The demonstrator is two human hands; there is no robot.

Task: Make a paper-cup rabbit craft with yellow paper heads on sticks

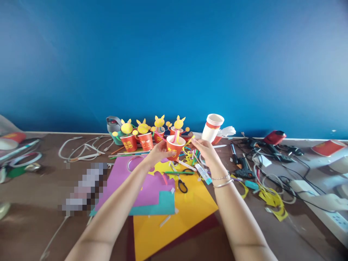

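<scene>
My left hand [159, 151] is closed around a red paper cup [175, 146] that I hold above the table. A pink straw and a yellow strip stick out of the cup. My right hand [204, 150] reaches in from the right, with its fingers pinched on a yellow paper piece [189, 142] at the cup's rim. Behind the cup stand several finished red cups with yellow bunny heads [143, 127]. Sheets of purple [136, 183], teal and yellow craft paper [187, 210] lie under my arms, with black scissors [181, 184] on them.
A stack of paper cups [212, 128] leans by the blue wall. At the right lie a glue gun [243, 167], cables, a power strip [330, 214] and yellow paper scraps [273, 201]. White cords and tape rolls [25, 159] lie at the left, with a glue stick [203, 173] near the middle.
</scene>
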